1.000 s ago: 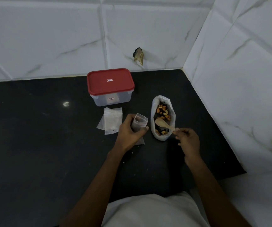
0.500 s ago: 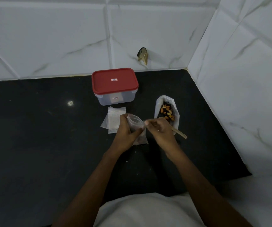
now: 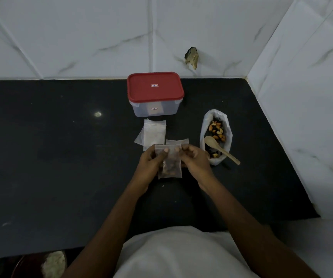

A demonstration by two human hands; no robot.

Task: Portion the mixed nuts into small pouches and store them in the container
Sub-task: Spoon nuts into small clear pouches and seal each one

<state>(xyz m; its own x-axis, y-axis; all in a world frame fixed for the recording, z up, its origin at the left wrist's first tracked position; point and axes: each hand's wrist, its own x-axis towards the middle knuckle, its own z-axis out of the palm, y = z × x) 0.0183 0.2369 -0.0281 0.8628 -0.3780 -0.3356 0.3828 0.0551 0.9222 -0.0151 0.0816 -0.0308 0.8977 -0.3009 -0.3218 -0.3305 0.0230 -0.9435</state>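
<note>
The left hand (image 3: 149, 165) and right hand (image 3: 196, 164) meet at the centre of the frame. Each pinches the top edge of a small clear pouch (image 3: 170, 167) with nuts in its lower half, held just above the black counter (image 3: 61, 157). Just right of them a wooden spoon (image 3: 210, 141) rests in the open bag of mixed nuts (image 3: 204, 128). Above the hands lie empty pouches (image 3: 154, 134), and above those stands the red-lidded container (image 3: 155, 91), closed.

Dim black countertop (image 3: 61, 157) meets white marble-tiled corner walls (image 3: 81, 37)
</note>
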